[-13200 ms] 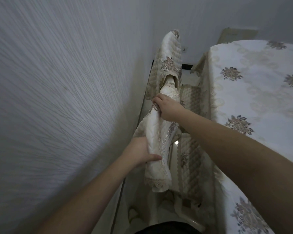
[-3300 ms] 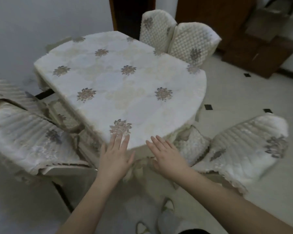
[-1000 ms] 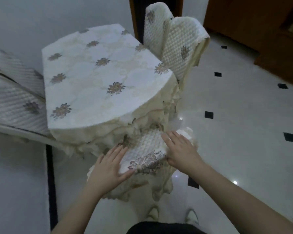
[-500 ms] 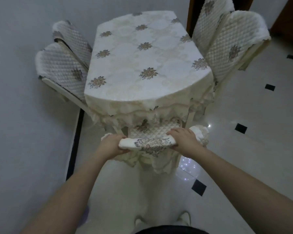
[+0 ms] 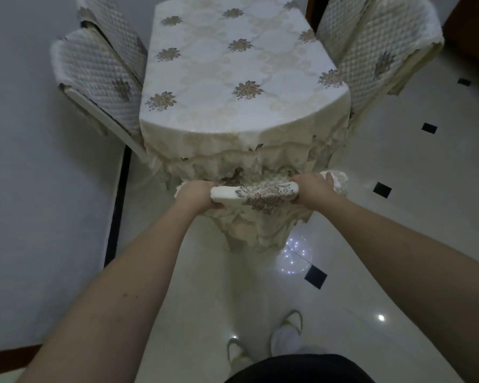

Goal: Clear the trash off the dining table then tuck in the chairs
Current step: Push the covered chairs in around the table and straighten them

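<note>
Near chair [image 5: 256, 192] has gone further under the surface [image 5: 233, 78] than half a second ago. Left hand [image 5: 195, 194] and right hand [image 5: 311, 189] each clamped on its backrest top. Push straight and evenly; watch the tablecloth fringe [image 5: 246, 161] bunching.

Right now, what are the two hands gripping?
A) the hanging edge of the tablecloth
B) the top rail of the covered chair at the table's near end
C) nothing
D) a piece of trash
B: the left hand and right hand are closed on either end of the near chair's top rail.
</note>
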A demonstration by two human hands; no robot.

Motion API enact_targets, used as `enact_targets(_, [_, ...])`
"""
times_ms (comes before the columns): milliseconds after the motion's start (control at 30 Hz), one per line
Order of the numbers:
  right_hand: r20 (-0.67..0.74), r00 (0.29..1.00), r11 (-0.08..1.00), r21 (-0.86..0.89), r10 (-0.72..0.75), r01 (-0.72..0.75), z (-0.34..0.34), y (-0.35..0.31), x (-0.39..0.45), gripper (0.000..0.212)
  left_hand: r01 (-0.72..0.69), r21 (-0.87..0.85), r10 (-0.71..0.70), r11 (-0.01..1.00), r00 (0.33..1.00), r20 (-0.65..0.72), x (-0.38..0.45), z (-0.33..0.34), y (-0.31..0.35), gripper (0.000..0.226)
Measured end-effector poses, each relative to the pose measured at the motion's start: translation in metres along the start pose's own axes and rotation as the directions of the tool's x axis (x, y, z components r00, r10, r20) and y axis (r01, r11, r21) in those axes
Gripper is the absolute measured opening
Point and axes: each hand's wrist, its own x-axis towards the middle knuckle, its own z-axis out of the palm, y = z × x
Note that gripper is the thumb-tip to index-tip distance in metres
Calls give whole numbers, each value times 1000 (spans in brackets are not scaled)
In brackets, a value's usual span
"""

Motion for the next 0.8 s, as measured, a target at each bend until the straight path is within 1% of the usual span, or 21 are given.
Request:
enact_targets(133, [-15,1000,1000,-10,8,-8,-3,-1,-5,38,-3,-20,3,1000,1000,-16,-5,4,2,48])
enact_targets(267, [-21,1000,1000,-13,5,-6,-3,1,-8,44,15,-35,-16,999,1000,-4,-9,8,4,50])
enact_targets(500, [-55,998,1000,-12,-18,17,-2,0,-8,39,23,-12,-23,1000,1000,-18,-7,8,4,45])
enact_targets(633, [-27,999,998,-49,41,-42,-3,-9,-7,37,-2,42,3,999,1000,-31,-8,5,2,42])
enact_targets(700, [-27,998,996,-72,57,-59,0,-16,-7,36,3,55,-2,998,1000,-31,-9,4,-2,40])
enact_targets(800, [-30,998,996,-60,63,-65,5,-23,-7,36,28,45,-26,999,998,-49,-13,4,-7,38])
